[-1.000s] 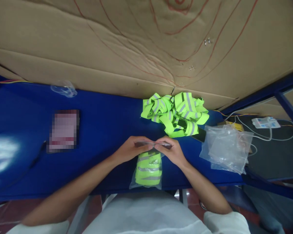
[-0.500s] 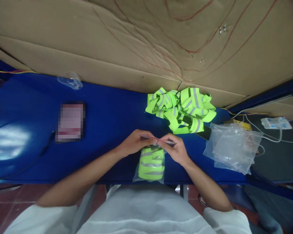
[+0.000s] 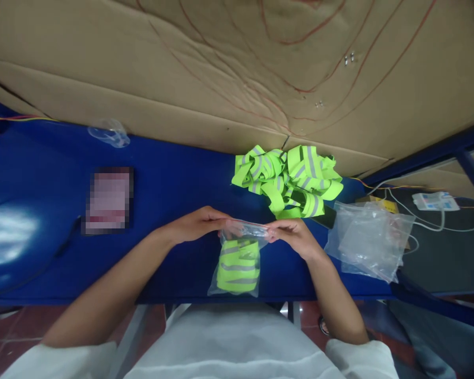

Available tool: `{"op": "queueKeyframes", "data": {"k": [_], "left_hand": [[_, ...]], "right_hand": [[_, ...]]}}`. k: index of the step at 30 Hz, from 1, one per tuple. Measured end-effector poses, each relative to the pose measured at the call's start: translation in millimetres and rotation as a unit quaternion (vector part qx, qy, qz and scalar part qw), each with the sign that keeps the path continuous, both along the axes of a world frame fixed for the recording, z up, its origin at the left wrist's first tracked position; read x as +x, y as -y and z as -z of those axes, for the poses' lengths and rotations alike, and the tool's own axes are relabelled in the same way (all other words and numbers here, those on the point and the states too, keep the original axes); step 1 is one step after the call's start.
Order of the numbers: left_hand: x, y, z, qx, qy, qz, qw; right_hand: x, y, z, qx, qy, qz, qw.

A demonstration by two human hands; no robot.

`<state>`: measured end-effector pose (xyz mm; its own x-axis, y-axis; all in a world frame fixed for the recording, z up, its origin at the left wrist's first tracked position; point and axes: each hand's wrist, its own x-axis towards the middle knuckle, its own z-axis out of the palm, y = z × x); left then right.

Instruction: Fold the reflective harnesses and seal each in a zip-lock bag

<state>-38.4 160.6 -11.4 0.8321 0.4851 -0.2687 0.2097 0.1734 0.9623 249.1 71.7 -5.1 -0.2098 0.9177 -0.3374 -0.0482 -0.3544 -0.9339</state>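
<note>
A clear zip bag (image 3: 243, 230) lies near the front edge of the blue table, its top edge stretched between my two hands. Inside it is a folded neon-yellow reflective strap (image 3: 238, 268) with grey stripes. My left hand (image 3: 205, 221) pinches the bag's upper left corner. At the upper right corner my right hand (image 3: 292, 234) is closed on the same edge. Beyond my hands rests a loose heap of similar reflective straps (image 3: 288, 176) against the cardboard.
To the right lie several clear plastic bags (image 3: 369, 239), with a dark phone (image 3: 324, 217) partly under the straps. A pixelated flat object (image 3: 108, 200) sits at left, near a crumpled clear plastic piece (image 3: 109, 132). Cardboard (image 3: 161, 110) walls off the back; cables run at right.
My hands have moved apart along the bag's top edge, from close together at its middle to the two corners. The bag's mouth now shows flat and stretched.
</note>
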Motion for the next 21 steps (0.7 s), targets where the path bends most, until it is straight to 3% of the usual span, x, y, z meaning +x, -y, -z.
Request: {"op": "queueKeyframes", "data": {"k": [4,9,13,15,17,19,21], "left_hand": [[-3,-2,-1.0,-0.032,0.01,-0.011,0.999],[16,19,1.4,-0.136,0.132,-0.109,0.976],[20,33,-3.1,-0.09,0.059,-0.145,0.984],[6,32,-9.5,-0.07,0.031,-0.181,0.981],[-17,23,-15.4,-0.033,0.021,-0.242,0.969],[-43,6,-16.8,0.023,-0.007,-0.313,0.949],[-65,-16,-11.6,0.115,-0.079,-0.389,0.91]], "right_hand": [[5,-1,-3.7,-0.02,-0.038,0.007,0.999],[1,-5,-6.6,-0.02,-0.112,0.09,0.989],[7,-3,-20.3,0.025,-0.115,0.136,0.984],[20,7,-27.4,0.084,-0.046,0.156,0.983],[40,24,-31.2,0.162,0.078,0.208,0.961],[64,45,-32.3,0.22,0.23,0.268,0.909],[89,66,-33.1,0.244,0.368,0.324,0.836]]}}
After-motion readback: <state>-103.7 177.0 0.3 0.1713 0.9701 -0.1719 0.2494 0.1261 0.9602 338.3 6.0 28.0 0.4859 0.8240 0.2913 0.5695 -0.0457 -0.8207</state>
